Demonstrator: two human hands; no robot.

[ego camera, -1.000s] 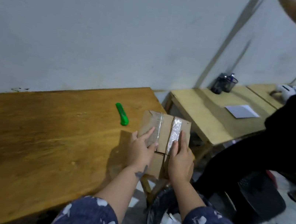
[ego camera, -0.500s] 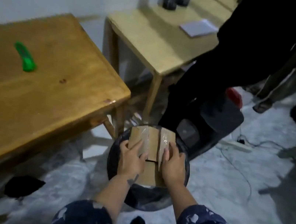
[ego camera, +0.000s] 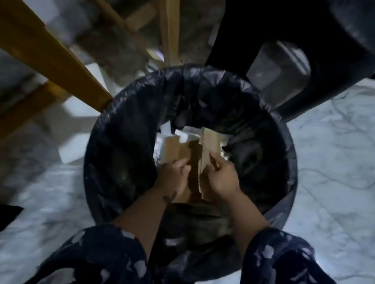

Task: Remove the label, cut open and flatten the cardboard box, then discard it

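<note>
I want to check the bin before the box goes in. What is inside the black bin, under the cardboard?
Inside the bin, white paper scraps lie beside and under the flattened cardboard, which both hands hold. The cardboard and hands cover whatever lies deeper.

Both forearms reach forward and down, left hand [ego camera: 174, 173] and right hand [ego camera: 222, 179] close together, fingers curled

Both hands inside bin [ego camera: 117, 145]: left hand [ego camera: 172, 176] and right hand [ego camera: 221, 180] grip flattened cardboard box [ego camera: 208, 145] above white paper scraps [ego camera: 188, 136].
</note>
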